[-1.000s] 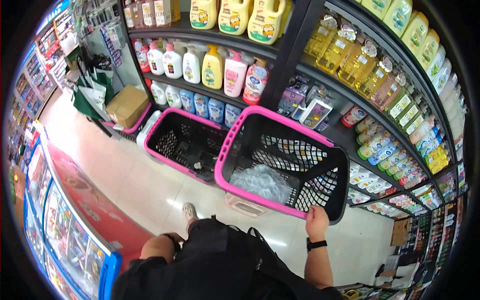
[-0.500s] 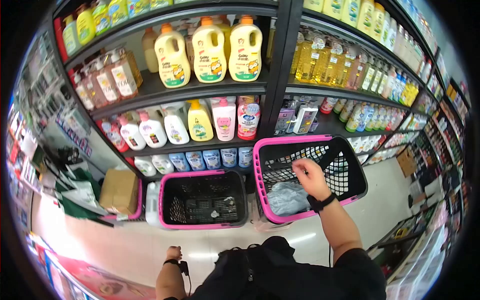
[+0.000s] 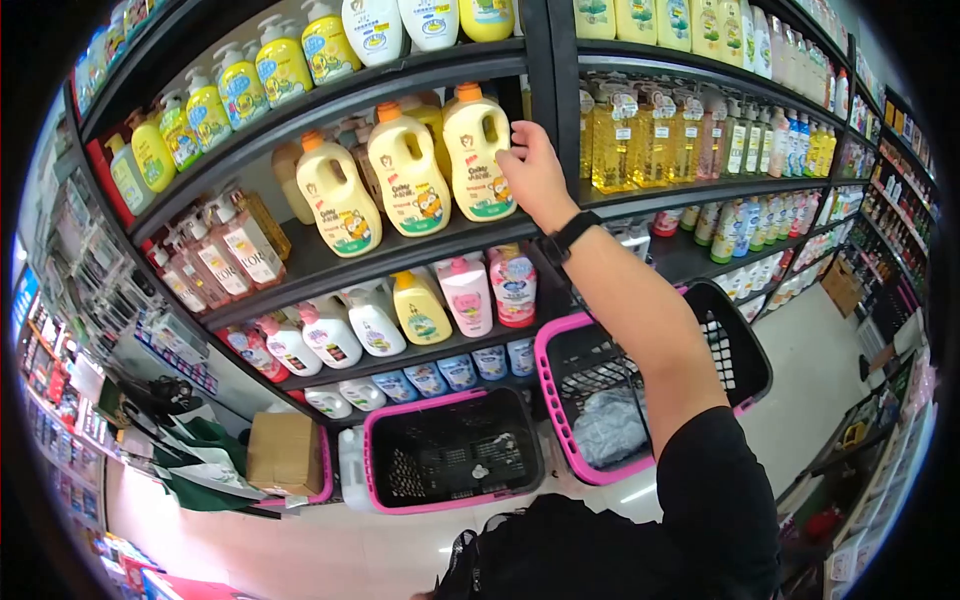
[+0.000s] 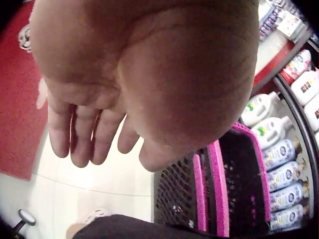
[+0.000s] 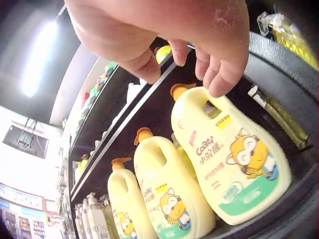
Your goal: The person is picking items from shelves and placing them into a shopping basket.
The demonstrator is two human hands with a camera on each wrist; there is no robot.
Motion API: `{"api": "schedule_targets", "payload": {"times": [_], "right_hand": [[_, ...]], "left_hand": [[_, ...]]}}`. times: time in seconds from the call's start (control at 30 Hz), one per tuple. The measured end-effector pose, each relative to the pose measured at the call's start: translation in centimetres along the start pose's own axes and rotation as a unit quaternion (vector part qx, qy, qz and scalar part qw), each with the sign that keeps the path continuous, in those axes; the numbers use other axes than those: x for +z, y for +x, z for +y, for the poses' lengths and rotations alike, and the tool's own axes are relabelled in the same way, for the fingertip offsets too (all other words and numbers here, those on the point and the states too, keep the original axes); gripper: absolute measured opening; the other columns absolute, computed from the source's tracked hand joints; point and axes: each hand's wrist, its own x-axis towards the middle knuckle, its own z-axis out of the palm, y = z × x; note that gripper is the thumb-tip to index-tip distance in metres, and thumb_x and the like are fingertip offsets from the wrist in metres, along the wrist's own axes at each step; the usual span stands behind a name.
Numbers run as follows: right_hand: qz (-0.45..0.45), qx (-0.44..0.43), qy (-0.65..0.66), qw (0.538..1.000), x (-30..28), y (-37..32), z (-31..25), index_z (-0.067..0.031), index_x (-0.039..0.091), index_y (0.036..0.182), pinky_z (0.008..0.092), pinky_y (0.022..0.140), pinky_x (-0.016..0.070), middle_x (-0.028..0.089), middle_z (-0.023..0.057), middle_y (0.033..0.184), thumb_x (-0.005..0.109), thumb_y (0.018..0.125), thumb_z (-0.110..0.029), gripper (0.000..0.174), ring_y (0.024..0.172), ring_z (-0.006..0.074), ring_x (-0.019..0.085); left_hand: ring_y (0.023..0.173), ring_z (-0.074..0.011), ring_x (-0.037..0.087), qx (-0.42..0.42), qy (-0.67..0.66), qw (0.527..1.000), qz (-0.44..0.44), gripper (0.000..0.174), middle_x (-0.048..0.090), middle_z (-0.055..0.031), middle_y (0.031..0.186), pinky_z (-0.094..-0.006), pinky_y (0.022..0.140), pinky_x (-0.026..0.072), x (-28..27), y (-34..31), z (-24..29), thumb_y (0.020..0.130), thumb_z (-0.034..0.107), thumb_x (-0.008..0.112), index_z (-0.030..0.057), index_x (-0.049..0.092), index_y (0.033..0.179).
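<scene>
My right hand (image 3: 541, 178) reaches up to the shelf beside the rightmost of three large cream-yellow jugs (image 3: 476, 170) with orange caps and a cartoon fox label. In the right wrist view its fingers (image 5: 222, 82) hang down loosely at the jug's handle, with the thumb apart and nothing gripped. The middle jug (image 3: 408, 185) and the left jug (image 3: 337, 200) stand upright alongside. The left hand (image 4: 139, 79) shows only in the left wrist view, palm toward the camera, fingers relaxed and straight, holding nothing. Floor and baskets lie below it.
A black basket with pink rim (image 3: 552, 400) stands below my right arm, a crumpled clear plastic bag (image 3: 610, 428) inside. Another pink-rimmed basket (image 3: 369, 460) sits to its left, near a cardboard box (image 3: 285, 453). Pump bottles (image 3: 420, 308) line the shelf under the jugs.
My right hand has let go of the basket's pink rim and risen past the basket to the rightmost jug. The view has tilted up toward the shelves, and the left hand has left the head view.
</scene>
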Motion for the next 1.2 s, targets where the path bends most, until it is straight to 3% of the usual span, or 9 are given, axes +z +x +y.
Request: {"api": "schedule_targets", "payload": {"times": [0.1, 0.23, 0.37, 0.6, 0.87, 0.93, 1.03, 1.1, 1.2], "right_hand": [[0.076, 0.001, -0.027, 0.997, 3.3, 3.0, 0.9, 0.0004, 0.047, 0.134, 0.0454, 0.1, 0.0454, 0.057, 0.0262, 0.125, 0.068, 0.085, -0.024, 0.059, 0.116, 0.0409, 0.057], [0.065, 0.078, -0.138, 0.985, 4.3, 4.3, -0.3, 0.001, 0.039, 0.142, 0.0477, 0.103, 0.0432, 0.054, 0.0323, 0.127, 0.061, 0.091, -0.037, 0.067, 0.117, 0.048, 0.054], [0.064, 0.067, -0.077, 0.993, 5.5, 5.1, 2.6, 0.0051, 0.045, 0.136, 0.0446, 0.096, 0.0479, 0.061, 0.0316, 0.122, 0.057, 0.096, -0.038, 0.06, 0.115, 0.0441, 0.06], [0.0, 0.093, -0.017, 0.996, 4.0, 5.0, 5.5, 0.0046, 0.055, 0.115, 0.0515, 0.093, 0.0453, 0.062, 0.0333, 0.114, 0.048, 0.099, -0.046, 0.054, 0.11, 0.0507, 0.057], [0.01, 0.155, -0.06, 0.986, 4.5, 6.9, 6.5, 0.0114, 0.056, 0.115, 0.0501, 0.089, 0.0495, 0.063, 0.0347, 0.112, 0.046, 0.1, -0.049, 0.063, 0.107, 0.0478, 0.062], [-0.004, 0.211, -0.008, 0.977, 4.6, 6.8, 6.5, 0.0114, 0.056, 0.117, 0.0493, 0.084, 0.0523, 0.064, 0.0328, 0.111, 0.046, 0.101, -0.049, 0.064, 0.104, 0.0459, 0.064], [-0.016, 0.241, 0.09, 0.966, 4.7, 5.8, 6.4, 0.0125, 0.054, 0.116, 0.041, 0.076, 0.0553, 0.064, 0.0223, 0.102, 0.047, 0.104, -0.04, 0.054, 0.089, 0.0291, 0.067], [-0.029, 0.269, 0.147, 0.951, 3.8, 3.6, 2.8, 0.0128, 0.054, 0.115, 0.0387, 0.075, 0.0556, 0.063, 0.019, 0.099, 0.048, 0.105, -0.035, 0.049, 0.087, 0.0243, 0.067], [-0.06, 0.277, 0.193, 0.939, 2.9, -0.7, 0.3, 0.0125, 0.055, 0.111, 0.0387, 0.073, 0.0558, 0.064, 0.0179, 0.1, 0.048, 0.105, -0.032, 0.046, 0.088, 0.0245, 0.067]], "left_hand": [[0.081, -0.0277, 0.069, -0.03, -0.061, 0.997, 0.026, 0.027, 0.072, -0.01, 0.085, -0.0418, 0.072, 0.0572, -2.0, -0.8, 2.4, 0.085, 0.03, 0.068, 0.0063, 0.069, 0.098], [0.08, -0.0275, 0.069, -0.047, -0.103, 0.992, 0.057, 0.027, 0.071, -0.0104, 0.085, -0.0417, 0.071, 0.0571, -4.1, -1.3, 4.5, 0.087, 0.029, 0.066, 0.0055, 0.068, 0.099], [0.08, -0.0273, 0.069, -0.057, -0.122, 0.989, 0.066, 0.027, 0.071, -0.0108, 0.085, -0.0416, 0.07, 0.0571, -5.7, -1.7, 5.4, 0.088, 0.028, 0.064, 0.0047, 0.068, 0.101], [0.079, -0.027, 0.069, -0.045, -0.127, 0.988, 0.073, 0.028, 0.07, -0.0115, 0.084, -0.0414, 0.069, 0.057, -11.7, 1.9, 5.2, 0.092, 0.027, 0.06, 0.0033, 0.067, 0.104], [0.078, -0.0266, 0.069, -0.012, -0.208, 0.973, 0.102, 0.028, 0.069, -0.0124, 0.084, -0.0411, 0.067, 0.057, -21.7, 7.5, 7.5, 0.095, 0.025, 0.055, 0.0017, 0.066, 0.107], [0.078, -0.0265, 0.069, 0.039, -0.248, 0.96, 0.125, 0.029, 0.069, -0.0126, 0.084, -0.0411, 0.067, 0.057, -23.6, 8.2, 8.9, 0.096, 0.025, 0.054, 0.0013, 0.066, 0.107], [0.05, -0.0143, 0.055, 0.242, -0.26, 0.914, 0.197, 0.024, 0.059, -0.0032, 0.062, -0.0299, 0.045, 0.0426, -26.8, 3.6, 17.1, 0.094, 0.022, 0.059, 0.0024, 0.064, 0.081], [0.055, -0.0109, 0.053, 0.252, -0.225, 0.913, 0.229, 0.025, 0.057, -0.0005, 0.064, -0.0289, 0.049, 0.0412, -29.2, -0.2, 24.0, 0.095, 0.023, 0.058, 0.0026, 0.061, 0.081], [0.069, -0.0125, 0.058, 0.388, -0.161, 0.862, 0.283, 0.021, 0.063, -0.0039, 0.076, -0.0294, 0.062, 0.0477, -31.7, -3.2, 32.4, 0.094, 0.022, 0.064, 0.0011, 0.065, 0.095]]}}
